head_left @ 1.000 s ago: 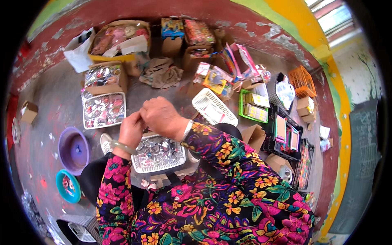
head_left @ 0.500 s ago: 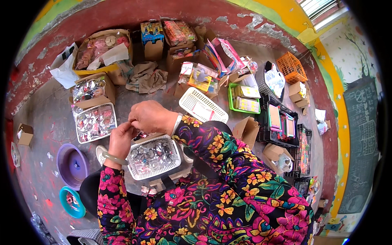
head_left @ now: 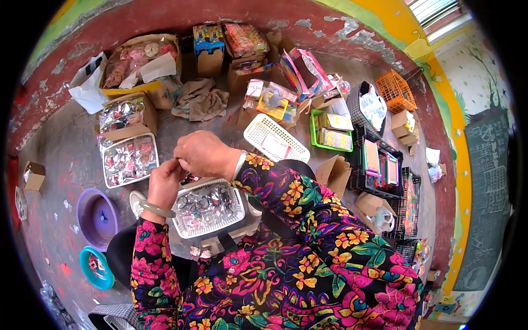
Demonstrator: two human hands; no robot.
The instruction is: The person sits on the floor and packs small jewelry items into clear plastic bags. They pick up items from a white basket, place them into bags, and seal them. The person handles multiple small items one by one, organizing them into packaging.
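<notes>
Only the viewing angle has shifted slightly since the earlier frame; in the head view, the left hand [head_left: 164, 182] and right hand [head_left: 202, 154] meet at the fingertips, anything pinched there hidden. Just below them, clear-wrapped dark pieces [head_left: 206, 204] fill a white perforated basket [head_left: 210, 230]; how many are finished cannot be told.

Soft, even light fills the room; the window [head_left: 434, 14], far beyond the right hand [head_left: 204, 155] and rightward, glares white. Plastic packets [head_left: 212, 204] just below that hand glint, while the far wall [head_left: 247, 11] bows, blackening toward its ends.
</notes>
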